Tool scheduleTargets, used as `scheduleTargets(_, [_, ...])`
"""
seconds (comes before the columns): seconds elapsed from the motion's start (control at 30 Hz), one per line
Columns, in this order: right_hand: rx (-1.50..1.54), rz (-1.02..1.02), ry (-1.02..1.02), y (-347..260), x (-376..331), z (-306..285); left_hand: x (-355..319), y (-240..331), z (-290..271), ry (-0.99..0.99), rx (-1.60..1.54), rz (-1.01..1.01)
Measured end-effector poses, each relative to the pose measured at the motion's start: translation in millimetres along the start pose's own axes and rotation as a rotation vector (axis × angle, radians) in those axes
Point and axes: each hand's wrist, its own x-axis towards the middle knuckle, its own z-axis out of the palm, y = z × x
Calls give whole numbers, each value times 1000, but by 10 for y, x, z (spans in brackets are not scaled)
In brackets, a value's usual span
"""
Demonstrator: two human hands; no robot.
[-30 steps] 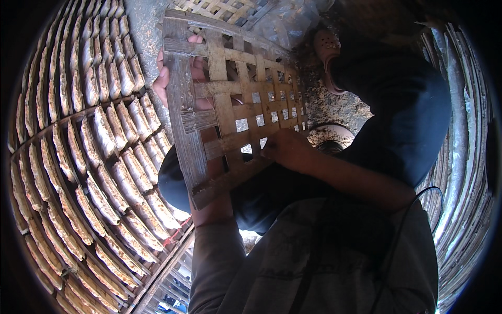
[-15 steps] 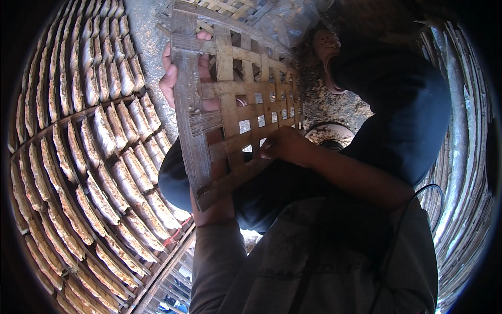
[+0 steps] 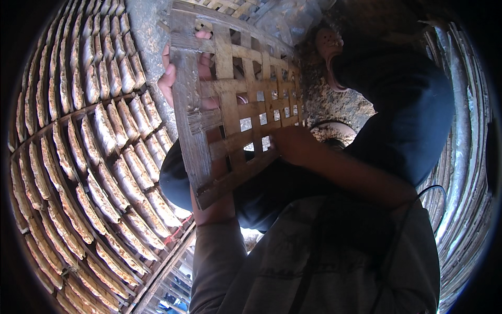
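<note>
A woven bamboo tray (image 3: 226, 94), an open lattice of flat strips with a thicker wooden rim, is held tilted up on edge in front of me. My left hand (image 3: 167, 83) is closed round its left rim from behind; some fingers show through the gaps and a ring shows on one. My left forearm passes behind the lattice. At the lower edge, my right hand (image 3: 294, 145) is closed with its fingertips against the strips; its own back hides part of the grip.
Rows of pale, rough-edged slabs (image 3: 104, 131) stand on a slatted rack at the left. Another woven tray (image 3: 230, 6) and clear plastic sheeting (image 3: 293, 21) lie beyond. A round-rimmed vessel (image 3: 334, 131) is by my knee. Stacked slats (image 3: 460, 131) line the right.
My right hand has slid a little to the right along the tray's lower edge. The tray has shifted very slightly; my left hand keeps its hold.
</note>
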Motion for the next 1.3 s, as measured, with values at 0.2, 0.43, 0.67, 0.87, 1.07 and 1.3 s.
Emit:
scheduleTargets(0.2, [-486,166,-358,338,28,-317,79,-46,-250,-4,25,4])
scheduleTargets(0.43, [-73,220,-316,401,199,-6,26,79,-146,-45,3,-92])
scheduleTargets(0.67, [-44,202,-217,810,318,458,-15,88,-95,-10,38,-83])
scheduleTargets(0.87, [172,376,-230,1015,449,661,0,120,-254,61,118,-96])
scheduleTargets(1.07, [189,381,-196,1046,373,699,-36,448,-178,-103,210,-455])
scheduleTargets(1.3, [161,283,-92,1227,334,873,-58,346,-320,-85,187,-339])
